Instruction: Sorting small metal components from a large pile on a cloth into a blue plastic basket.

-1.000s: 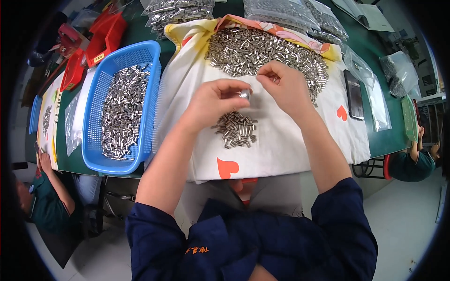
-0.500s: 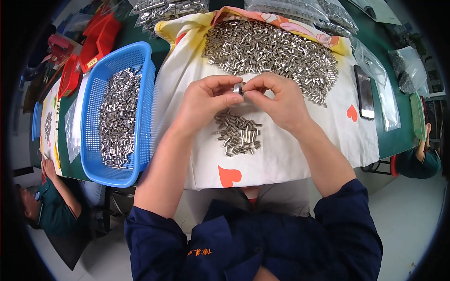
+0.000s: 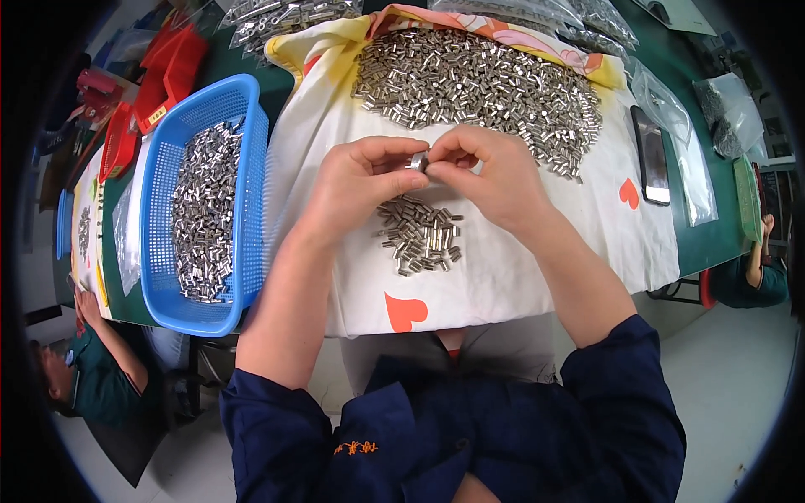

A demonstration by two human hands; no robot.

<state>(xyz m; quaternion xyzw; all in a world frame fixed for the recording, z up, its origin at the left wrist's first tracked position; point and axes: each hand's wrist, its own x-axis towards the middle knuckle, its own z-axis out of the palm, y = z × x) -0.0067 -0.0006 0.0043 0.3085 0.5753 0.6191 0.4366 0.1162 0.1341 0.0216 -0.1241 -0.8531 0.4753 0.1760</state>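
Over the white cloth, my left hand pinches a small silvery, ring-like metal piece between thumb and forefinger. My right hand is closed in a pinch right against the piece's right side. What its fingertips hold is hidden. Just below the hands lies a small heap of short metal cylinders. Beyond them spreads a much larger heap of the same kind of cylinders.
On my left stands a blue plastic basket with many metal cylinders inside. Red bins sit behind it. A phone and clear plastic bags lie on the right. Filled bags line the back. Other people sit at both sides.
The view has shifted slightly, so the whole table sits a little further left. Both hands keep their pinch; the ring-like piece has turned slightly between the fingers.
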